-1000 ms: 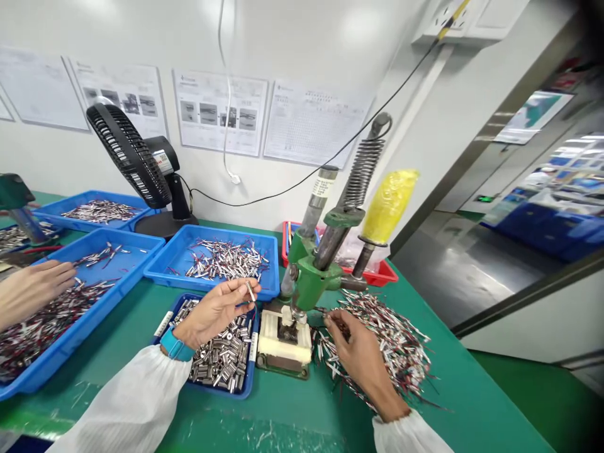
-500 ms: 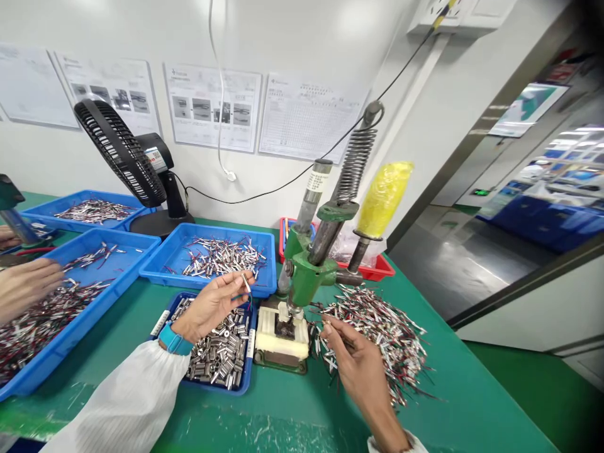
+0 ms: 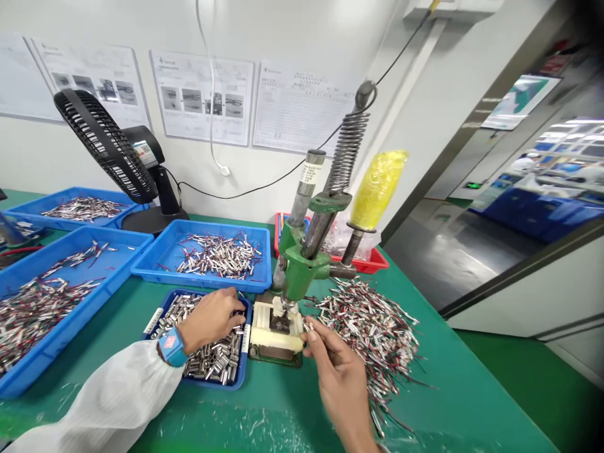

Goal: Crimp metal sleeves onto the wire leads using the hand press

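Observation:
My left hand (image 3: 214, 321), in a white sleeve with a blue wristband, is palm down over a dark blue tray (image 3: 241, 368) of short metal tubes (image 3: 221, 362). Its fingers curl toward the right side of the tray; the tips and anything in them are hidden. My right hand (image 3: 340, 368) pinches a small metal-ended piece (image 3: 307, 326) between thumb and forefinger, at the right edge of the press base (image 3: 276, 340). Above that base stands a green hand press (image 3: 299, 270) with a coil spring. Beyond my right hand lies a loose heap of wired metal pieces (image 3: 372, 327).
A blue tray (image 3: 201, 283) of wired pieces stands behind the tubes, and a larger blue tray (image 3: 117, 255) is at left. A black fan (image 3: 108, 145) stands at the back. The press's yellow-wrapped handle (image 3: 380, 189) leans right, above a red tray (image 3: 377, 264).
My left hand has turned over and dropped to the tube tray; the small wired piece it held is out of sight. My right hand has moved closer to the press base. Another person's hand left the left tray.

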`<state>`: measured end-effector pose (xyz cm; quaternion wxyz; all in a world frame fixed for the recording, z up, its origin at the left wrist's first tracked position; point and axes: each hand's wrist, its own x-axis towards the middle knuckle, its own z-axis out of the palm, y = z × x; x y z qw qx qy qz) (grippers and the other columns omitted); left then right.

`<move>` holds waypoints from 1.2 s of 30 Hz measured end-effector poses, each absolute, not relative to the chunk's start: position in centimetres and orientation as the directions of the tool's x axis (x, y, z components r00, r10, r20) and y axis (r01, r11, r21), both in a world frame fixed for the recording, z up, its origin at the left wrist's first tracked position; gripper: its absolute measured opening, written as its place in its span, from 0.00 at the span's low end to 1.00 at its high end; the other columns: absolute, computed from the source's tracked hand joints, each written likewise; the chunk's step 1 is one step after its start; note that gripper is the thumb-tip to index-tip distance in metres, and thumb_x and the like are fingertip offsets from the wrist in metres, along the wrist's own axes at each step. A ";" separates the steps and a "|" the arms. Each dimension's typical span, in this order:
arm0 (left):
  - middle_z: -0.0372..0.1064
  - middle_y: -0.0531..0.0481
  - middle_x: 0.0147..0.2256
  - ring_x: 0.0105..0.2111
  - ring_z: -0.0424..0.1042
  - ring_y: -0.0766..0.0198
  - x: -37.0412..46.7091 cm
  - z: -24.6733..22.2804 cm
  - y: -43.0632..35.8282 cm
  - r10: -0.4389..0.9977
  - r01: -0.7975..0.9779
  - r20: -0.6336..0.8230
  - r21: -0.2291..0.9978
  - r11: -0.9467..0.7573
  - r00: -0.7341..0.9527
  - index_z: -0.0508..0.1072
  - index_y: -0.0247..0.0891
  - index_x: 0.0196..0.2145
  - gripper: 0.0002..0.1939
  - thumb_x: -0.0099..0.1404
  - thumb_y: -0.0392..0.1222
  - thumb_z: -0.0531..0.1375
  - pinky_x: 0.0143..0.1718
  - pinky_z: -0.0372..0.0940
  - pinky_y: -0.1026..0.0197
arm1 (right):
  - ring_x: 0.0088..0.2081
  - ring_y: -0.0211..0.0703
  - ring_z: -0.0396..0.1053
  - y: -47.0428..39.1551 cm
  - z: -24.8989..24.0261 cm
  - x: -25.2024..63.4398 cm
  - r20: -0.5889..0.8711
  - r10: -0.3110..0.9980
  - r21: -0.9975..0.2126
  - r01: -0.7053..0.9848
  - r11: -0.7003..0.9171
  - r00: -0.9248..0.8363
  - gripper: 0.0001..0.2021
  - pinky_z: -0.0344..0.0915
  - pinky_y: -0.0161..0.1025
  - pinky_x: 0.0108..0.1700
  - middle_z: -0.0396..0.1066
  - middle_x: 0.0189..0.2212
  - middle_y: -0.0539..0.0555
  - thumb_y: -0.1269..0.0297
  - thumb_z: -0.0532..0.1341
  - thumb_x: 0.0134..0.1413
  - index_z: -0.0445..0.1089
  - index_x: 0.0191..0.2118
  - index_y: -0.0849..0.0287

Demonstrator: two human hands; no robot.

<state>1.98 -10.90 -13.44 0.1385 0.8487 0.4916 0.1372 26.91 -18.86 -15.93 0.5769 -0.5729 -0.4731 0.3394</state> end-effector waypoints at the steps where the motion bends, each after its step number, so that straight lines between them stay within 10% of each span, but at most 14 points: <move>1: 0.75 0.40 0.38 0.38 0.75 0.49 2.1 -13.6 -10.9 0.873 0.801 0.096 0.360 -0.478 0.478 0.83 0.40 0.38 0.10 0.65 0.42 0.61 0.39 0.65 0.55 | 0.28 0.43 0.71 -19.0 -15.9 26.4 0.165 0.935 -0.982 0.145 0.125 0.315 0.26 0.72 0.41 0.35 0.79 0.34 0.58 0.44 0.65 0.54 0.78 0.48 0.61; 27: 0.76 0.51 0.35 0.36 0.76 0.63 3.9 -14.3 -11.9 0.884 0.291 0.445 0.835 -0.467 0.143 0.76 0.39 0.38 0.08 0.66 0.45 0.64 0.41 0.70 0.61 | 0.13 0.31 0.61 -16.5 -15.3 22.2 -0.164 0.964 -0.952 -0.290 -0.099 0.209 0.29 0.58 0.28 0.16 0.66 0.14 0.46 0.37 0.71 0.40 0.64 0.22 0.60; 36: 0.80 0.47 0.39 0.42 0.77 0.58 5.8 -13.3 -12.1 0.903 0.176 0.415 0.886 -0.428 0.110 0.83 0.41 0.41 0.09 0.65 0.44 0.66 0.46 0.70 0.56 | 0.12 0.33 0.62 -16.4 -16.4 23.5 -0.138 0.977 -0.989 0.030 -0.145 0.160 0.31 0.56 0.29 0.14 0.67 0.14 0.49 0.31 0.65 0.43 0.63 0.23 0.58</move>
